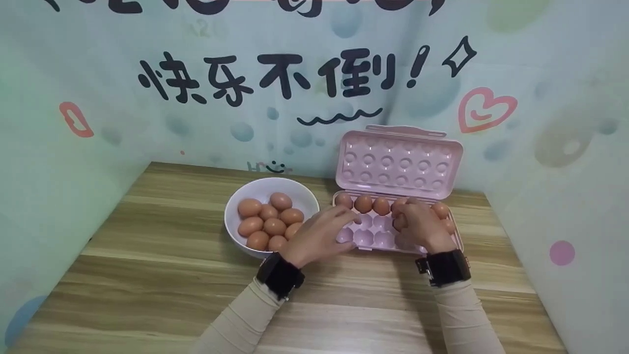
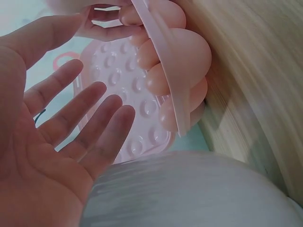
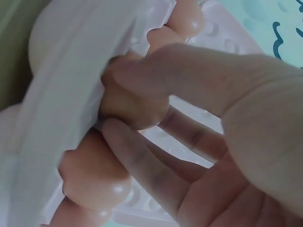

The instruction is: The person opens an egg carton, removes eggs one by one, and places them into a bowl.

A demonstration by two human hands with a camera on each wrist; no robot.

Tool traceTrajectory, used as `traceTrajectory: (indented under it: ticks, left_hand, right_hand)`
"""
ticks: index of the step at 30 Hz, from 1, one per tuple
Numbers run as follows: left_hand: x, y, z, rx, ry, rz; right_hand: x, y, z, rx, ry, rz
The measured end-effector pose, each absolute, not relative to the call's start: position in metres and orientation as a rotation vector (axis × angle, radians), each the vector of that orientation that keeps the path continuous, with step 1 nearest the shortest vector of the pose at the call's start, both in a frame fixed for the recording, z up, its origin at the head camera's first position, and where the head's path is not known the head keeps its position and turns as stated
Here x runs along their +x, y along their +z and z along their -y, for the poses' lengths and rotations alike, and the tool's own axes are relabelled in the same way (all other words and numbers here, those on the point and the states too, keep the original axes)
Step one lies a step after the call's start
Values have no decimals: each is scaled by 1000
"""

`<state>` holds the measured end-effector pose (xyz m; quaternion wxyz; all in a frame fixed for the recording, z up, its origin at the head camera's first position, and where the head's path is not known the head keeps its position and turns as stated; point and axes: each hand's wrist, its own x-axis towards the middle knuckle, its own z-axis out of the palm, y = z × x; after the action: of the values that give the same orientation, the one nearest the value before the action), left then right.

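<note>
A pink egg carton (image 1: 383, 240) lies with its lid (image 1: 400, 164) tipped back. Brown eggs (image 1: 363, 203) sit along its back row and at its right end; several front cups on the left hold none. My right hand (image 1: 423, 228) is over the carton's right part. In the right wrist view its thumb and fingers pinch an egg (image 3: 135, 106) sitting in a cup. My left hand (image 1: 317, 236) hovers between bowl and carton, with fingers extended and nothing in its palm (image 2: 42, 184) in the left wrist view. Part of the carton is hidden behind my hands.
A white bowl (image 1: 231, 223) with several brown eggs (image 1: 274, 226) stands left of the carton, partly behind my left hand. Both are on a wood-grain table (image 1: 162, 236). A printed cloth (image 1: 196, 132) hangs close behind and on both sides.
</note>
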<state>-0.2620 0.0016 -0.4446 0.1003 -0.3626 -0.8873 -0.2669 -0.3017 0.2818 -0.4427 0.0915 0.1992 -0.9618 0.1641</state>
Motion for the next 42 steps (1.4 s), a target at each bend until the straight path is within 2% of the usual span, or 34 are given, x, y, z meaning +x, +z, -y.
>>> traceTrajectory:
  ticks: [9,17,29,42]
  left_hand:
    - [-264,-443,2,-1059,-782,2608]
    - [-268,-436,4,-1022,-816,2540]
    - [-271,-431,3,-984,-878,2378]
    - [-266,-428,0,-985,-915,2335]
  right_hand:
    - [-305,-441,-287,664,561,2796]
    - [-297,-425,-284,617,536,2730]
    - [-274,-395,-257,727,817,2605]
    - [-260,-387,-230,777,1030,2608]
